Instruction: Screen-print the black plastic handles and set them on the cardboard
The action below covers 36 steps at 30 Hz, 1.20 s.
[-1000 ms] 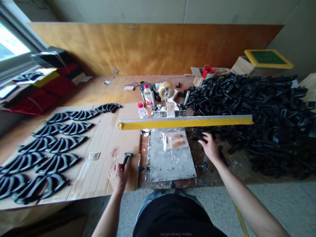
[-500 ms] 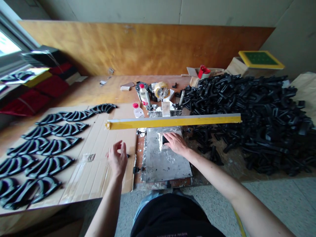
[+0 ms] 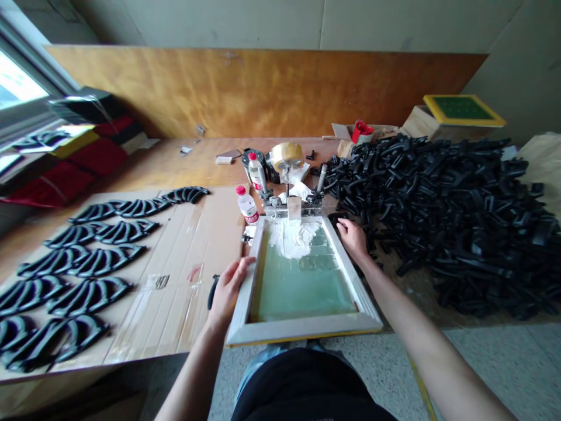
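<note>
Left hand (image 3: 228,289): clamped on the left rail of the screen frame (image 3: 302,329), thumb on top.
Right hand (image 3: 352,237): fingers loose, gripping nothing, resting at the frame's far right corner.
Change: a moment ago the frame stood tilted up. Now it lies flat on the worktop (image 3: 175,164), near edge, covering the metal plate.
Ink: white paste (image 3: 293,237) heaped at the mesh's far end.
Around: black parts (image 3: 460,210) piled right, and more in rows on cardboard (image 3: 184,280) to the left.
</note>
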Tool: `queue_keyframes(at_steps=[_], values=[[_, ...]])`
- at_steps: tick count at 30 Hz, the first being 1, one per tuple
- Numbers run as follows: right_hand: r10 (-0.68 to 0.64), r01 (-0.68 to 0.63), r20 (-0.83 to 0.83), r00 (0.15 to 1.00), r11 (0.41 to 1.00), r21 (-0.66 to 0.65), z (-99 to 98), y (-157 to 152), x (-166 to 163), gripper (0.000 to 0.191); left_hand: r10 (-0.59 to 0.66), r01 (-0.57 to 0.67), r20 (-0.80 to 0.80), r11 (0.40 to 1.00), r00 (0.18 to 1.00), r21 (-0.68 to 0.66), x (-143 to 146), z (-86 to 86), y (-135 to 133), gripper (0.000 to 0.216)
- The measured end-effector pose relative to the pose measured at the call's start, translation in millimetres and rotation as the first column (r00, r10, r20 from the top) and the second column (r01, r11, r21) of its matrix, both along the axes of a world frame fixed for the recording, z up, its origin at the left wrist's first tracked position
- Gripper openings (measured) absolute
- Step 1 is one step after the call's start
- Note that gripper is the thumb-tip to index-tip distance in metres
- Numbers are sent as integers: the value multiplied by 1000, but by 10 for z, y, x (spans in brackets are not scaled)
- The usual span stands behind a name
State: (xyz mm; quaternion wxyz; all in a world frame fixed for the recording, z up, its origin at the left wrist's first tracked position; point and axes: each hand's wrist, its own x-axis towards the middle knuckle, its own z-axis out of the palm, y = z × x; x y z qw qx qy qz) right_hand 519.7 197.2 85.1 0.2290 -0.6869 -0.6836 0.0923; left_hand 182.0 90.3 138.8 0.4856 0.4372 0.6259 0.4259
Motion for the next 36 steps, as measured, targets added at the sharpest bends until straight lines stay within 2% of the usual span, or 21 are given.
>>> queue_keyframes(at_steps=[2,4,6,8,10,12,14,17,18,19,23,24,28,30,33,35,36], values=[[80,-77,-11,997,984,163,156,141,-148,49,-20,21,17,996,1000,-87,-5,-258,-77,71],[255,-260,56,965,924,282,268,310,-436,59,-19,22,22,994,1000,-111,13,-513,-88,83],[378,-407,157,912,882,239,310,458,-739,55,-29,29,-6,993,1000,-112,24,-723,-68,85],[428,-459,228,874,883,102,279,528,-958,35,-44,39,-35,992,998,-117,17,-865,-48,81],[451,-466,272,850,885,-11,202,475,-1050,17,-53,46,-49,991,997,-128,0,-945,-42,77],[505,-518,302,809,854,-40,129,307,-1031,6,-60,54,-40,990,997,-130,-13,-984,-46,75],[618,-643,312,722,766,-29,105,92,-943,8,-63,62,-4,990,998,-124,-12,-1003,-52,73],[786,-810,273,554,585,-42,169,-121,-808,13,-61,66,45,990,997,-122,0,-1017,-55,71],[814,-832,249,524,552,-53,199,-141,-785,11,-60,65,48,991,997,-119,2,-1020,-55,71],[821,-834,227,524,549,-58,221,-141,-776,10,-62,67,45,991,997,-113,2,-1021,-55,70],[695,-718,234,680,695,23,155,-148,-816,14,-60,61,18,995,998,-82,-7,-1008,-64,66],[677,-706,246,693,706,47,113,-182,-822,17,-55,56,18,995,998,-84,-7,-999,-68,67],[726,-750,216,653,659,53,49,-281,-824,14,-37,39,25,994,999,-102,19,-895,-79,69],[683,-698,160,713,714,62,135,-162,-862,10,-29,32,28,993,999,-111,32,-770,-83,72],[530,-539,110,841,839,74,356,236,-917,38,-24,30,49,992,999,-121,19,-483,-89,78],[417,-428,120,901,900,81,494,521,-836,56,-19,26,66,995,998,-98,-12,-262,-75,70],[356,-368,121,927,926,90,542,630,-741,58,-12,17,66,997,998,-80,-27,-157,-53,64]])
